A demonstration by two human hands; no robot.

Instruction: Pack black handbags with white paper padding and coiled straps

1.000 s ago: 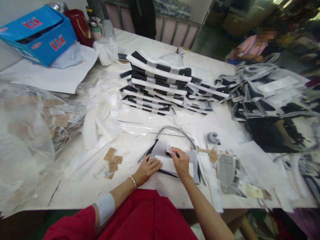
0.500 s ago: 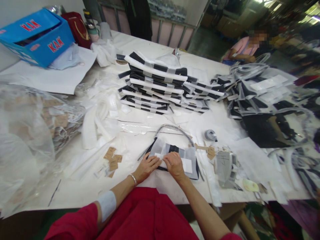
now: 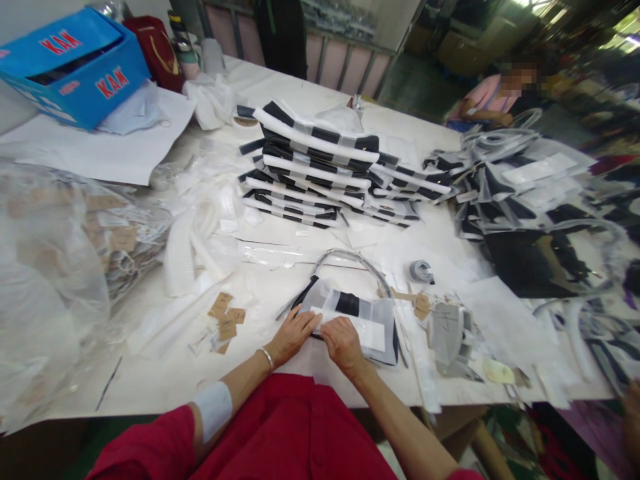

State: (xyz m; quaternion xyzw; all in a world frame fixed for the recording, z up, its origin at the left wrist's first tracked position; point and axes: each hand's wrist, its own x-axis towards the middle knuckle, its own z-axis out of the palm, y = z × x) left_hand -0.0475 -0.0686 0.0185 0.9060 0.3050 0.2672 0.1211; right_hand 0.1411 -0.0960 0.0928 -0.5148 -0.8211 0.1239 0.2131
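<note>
1. Near the front edge of the table [image 3: 150,380], right in front of the red-sleeved person, a bag [image 3: 357,308] with black, grey and white stripes is laid flat, its handle [image 3: 350,256] arched away toward the far side.
2. The left hand [image 3: 293,332] is laid on the bag's left corner with the fingers stretched out and pressed flat; nothing is gripped by it.
3. The right hand [image 3: 343,343] is set just beside it on the bag's near edge, knuckles up and fingers bent down onto a white label [image 3: 371,332]. Whether anything is pinched can't be told, since the fingertips are hidden.
4. Brown tags [image 3: 226,321] are scattered just left of the left hand.
5. A grey tape roll [image 3: 421,271] and a grey folded piece [image 3: 449,330] are seen to the right of the bag.
6. Farther back, a stack [image 3: 320,167] of striped bags is piled up mid-table, with more bags spread out at the right.
7. A blue box [image 3: 75,67] is parked at the far left corner, and a clear sack [image 3: 60,267] stuffed with tags is slumped at the left.
8. Another person [image 3: 487,103] in pink is seated well beyond the table's far right.
</note>
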